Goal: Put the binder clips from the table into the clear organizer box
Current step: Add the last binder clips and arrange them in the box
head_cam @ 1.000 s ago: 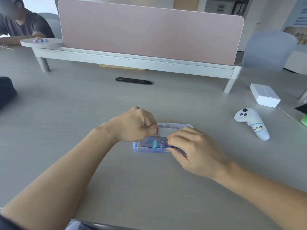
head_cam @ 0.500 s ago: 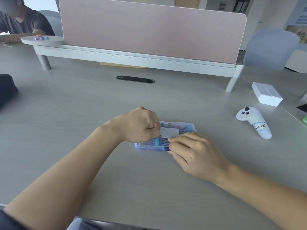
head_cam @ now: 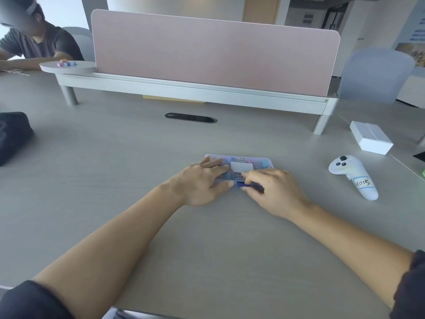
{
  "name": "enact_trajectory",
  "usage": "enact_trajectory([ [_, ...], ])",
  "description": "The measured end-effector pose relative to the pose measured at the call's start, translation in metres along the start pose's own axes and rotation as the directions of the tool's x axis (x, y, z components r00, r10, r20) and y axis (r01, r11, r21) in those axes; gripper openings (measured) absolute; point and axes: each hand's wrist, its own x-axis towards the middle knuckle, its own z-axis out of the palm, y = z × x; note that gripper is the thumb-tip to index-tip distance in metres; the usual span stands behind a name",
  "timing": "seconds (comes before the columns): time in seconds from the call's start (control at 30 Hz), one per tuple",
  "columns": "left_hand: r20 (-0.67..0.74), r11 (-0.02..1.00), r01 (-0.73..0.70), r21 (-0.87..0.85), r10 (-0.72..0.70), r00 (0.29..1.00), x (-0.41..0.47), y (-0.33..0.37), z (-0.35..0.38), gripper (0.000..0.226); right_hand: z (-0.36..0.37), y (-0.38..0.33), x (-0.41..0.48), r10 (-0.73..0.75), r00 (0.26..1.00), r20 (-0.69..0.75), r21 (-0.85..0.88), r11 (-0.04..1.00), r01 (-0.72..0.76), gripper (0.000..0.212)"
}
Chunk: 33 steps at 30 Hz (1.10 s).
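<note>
The clear organizer box (head_cam: 262,162) lies flat on the grey table, with colourful binder clips (head_cam: 264,166) showing through its lid and a white label in the middle. My left hand (head_cam: 202,183) rests on the box's left half, fingers straight, thumb at the front edge. My right hand (head_cam: 273,189) is curled at the front edge and pinches a small blue clasp (head_cam: 241,183). I cannot tell whether that blue piece is part of the box or a clip. My hands hide the near side of the box.
A white controller (head_cam: 351,178) labelled H015 and a white carton (head_cam: 371,140) lie to the right. A black bag (head_cam: 11,137) sits at the left edge. Behind stand a pink divider (head_cam: 213,54) on a white shelf, a cable slot (head_cam: 190,117) and a seated person (head_cam: 39,44).
My left hand has opened from a fist to lie flat on the box. The teal clip seen at the front is out of sight. My right hand stays at the front edge.
</note>
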Motion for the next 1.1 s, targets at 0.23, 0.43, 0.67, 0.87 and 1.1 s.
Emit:
enact_trajectory([
  [0.23, -0.115, 0.998, 0.034, 0.060, -0.027, 0.993, 0.018, 0.003, 0.011, 0.055, 0.003, 0.009, 0.000, -0.078, 0.997, -0.011, 0.041, 0.996, 0.078, 0.011],
  [0.43, -0.110, 0.994, 0.036, 0.106, -0.025, 0.994, 0.022, -0.001, 0.010, 0.054, 0.009, 0.018, 0.000, 0.112, 0.994, -0.011, 0.339, 0.935, -0.102, 0.022],
  [0.67, -0.126, 0.996, 0.062, 0.068, -0.053, 0.991, 0.030, 0.000, 0.007, 0.052, 0.014, 0.023, 0.002, 0.243, 0.959, 0.147, 0.218, 0.938, -0.271, 0.066],
  [0.87, -0.157, 0.996, 0.085, -0.011, -0.085, 0.984, 0.034, -0.001, 0.010, 0.056, 0.015, 0.024, 0.005, 0.271, 0.942, 0.198, 0.267, 0.910, -0.318, 0.045],
  [1.1, -0.115, 0.981, 0.162, -0.103, -0.173, 0.978, 0.036, 0.004, 0.002, 0.045, 0.016, 0.021, 0.009, 0.318, 0.922, 0.221, 0.318, 0.870, -0.376, 0.041],
])
